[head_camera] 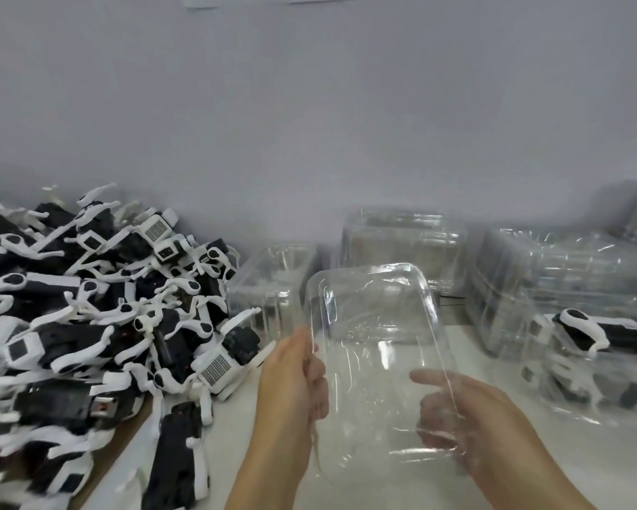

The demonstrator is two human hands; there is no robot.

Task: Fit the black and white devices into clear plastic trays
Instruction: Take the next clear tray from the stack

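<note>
Hands: left hand [298, 377] and right hand [453, 421] grip clear tray [376, 347], centre frame.
Hidden: right fingers blurred behind plastic.
Devices [88, 307]: heaped left, cut off.

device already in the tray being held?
No: the clear tray held by the left hand and right hand is empty; the devices lie piled beside it.

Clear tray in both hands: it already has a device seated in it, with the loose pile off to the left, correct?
Not quite. The head view shows the clear tray held empty between the left hand and right hand; only the table and fingers show through it, with no device seated. The rest stands: the loose pile of devices lies to the left.
</note>
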